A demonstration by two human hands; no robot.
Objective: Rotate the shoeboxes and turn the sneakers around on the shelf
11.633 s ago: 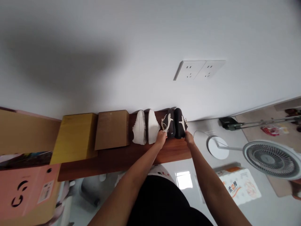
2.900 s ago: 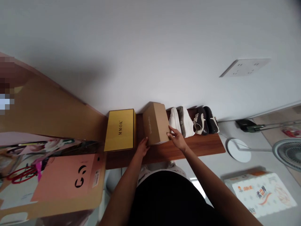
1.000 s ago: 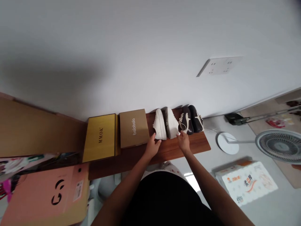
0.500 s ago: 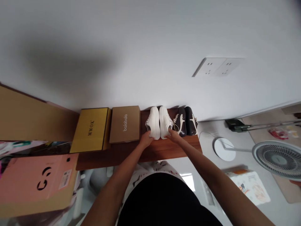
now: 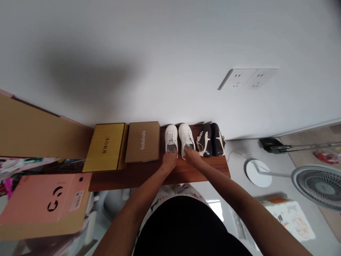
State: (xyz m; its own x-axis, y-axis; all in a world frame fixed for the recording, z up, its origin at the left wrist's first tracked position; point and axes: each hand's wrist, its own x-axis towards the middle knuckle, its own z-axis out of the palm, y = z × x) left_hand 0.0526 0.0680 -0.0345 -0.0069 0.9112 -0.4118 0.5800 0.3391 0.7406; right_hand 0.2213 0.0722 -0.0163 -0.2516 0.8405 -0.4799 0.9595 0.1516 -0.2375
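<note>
Two white lace-up sneakers rest upright side by side on a reddish-brown wooden shelf point(image 5: 160, 175), toes toward the wall. My left hand point(image 5: 169, 160) grips the heel of the left white sneaker point(image 5: 171, 135). The heel of the right white sneaker point(image 5: 185, 133) is in my right hand point(image 5: 192, 156). A narrow gap separates the two. Just right of them, a dark brown and cream pair, the nearer dark sneaker point(image 5: 205, 140) and the farther dark sneaker point(image 5: 217, 142), leans on its sides. A brown balabala shoebox point(image 5: 142, 142) stands to the left.
Beyond it lies a yellow MMOK box point(image 5: 105, 147), and a pink box point(image 5: 45, 199) sits lower left. A white wall point(image 5: 170, 71) with a socket panel point(image 5: 247, 79) rises behind the shelf. On the right stand a fan point(image 5: 319, 186) and a white package point(image 5: 291, 220) on the floor.
The white sneakers have turned from tilted, with soles facing each other, to upright. A small gap has opened between them, and both hands keep hold of the heels.
</note>
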